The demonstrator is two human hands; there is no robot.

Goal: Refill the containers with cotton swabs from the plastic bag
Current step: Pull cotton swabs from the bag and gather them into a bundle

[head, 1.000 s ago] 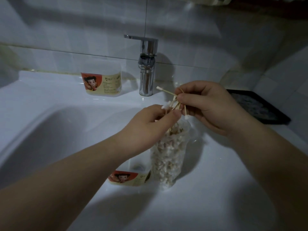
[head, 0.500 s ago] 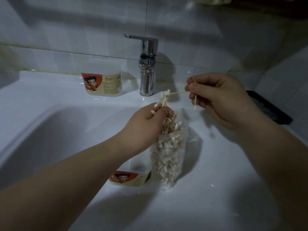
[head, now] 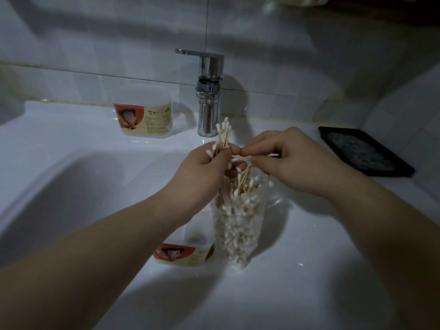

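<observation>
A clear plastic bag (head: 238, 232) full of cotton swabs stands upright on the white sink counter. My left hand (head: 202, 172) grips a bundle of cotton swabs (head: 222, 135) that sticks up above my fingers, right over the bag's mouth. My right hand (head: 290, 163) pinches a single swab (head: 245, 157) lying sideways, its fingertips touching my left hand's. One clear labelled container (head: 183, 253) sits beside the bag, partly hidden under my left forearm. A second labelled container (head: 145, 115) stands at the back, left of the faucet.
A chrome faucet (head: 208, 91) rises behind my hands against the tiled wall. The sink basin (head: 71, 194) drops away at the left. A black tray (head: 364, 151) lies on the counter at the right.
My right hand has come back left and down to meet my left hand. The bundle in my left hand now stands taller above the fingers.
</observation>
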